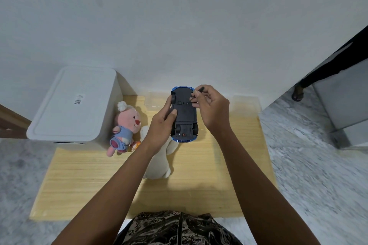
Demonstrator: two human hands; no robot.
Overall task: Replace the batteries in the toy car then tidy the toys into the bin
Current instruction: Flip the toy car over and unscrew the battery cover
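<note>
There is one view only, from the camera on my head, wide-angled and bending straight edges. It looks forward and steeply down over my forearms, which rise from the bottom edge to my left hand (162, 123) and right hand (212, 105) at frame centre, fairly close. The wooden table (219, 175) fills the lower middle; a white wall (179, 16) fills the upper half.

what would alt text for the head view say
A person holds a blue toy car upside down in the left hand while the right hand works a small black screwdriver at its underside. Below are a wooden table, a pink plush and a lidded white bin.
</note>
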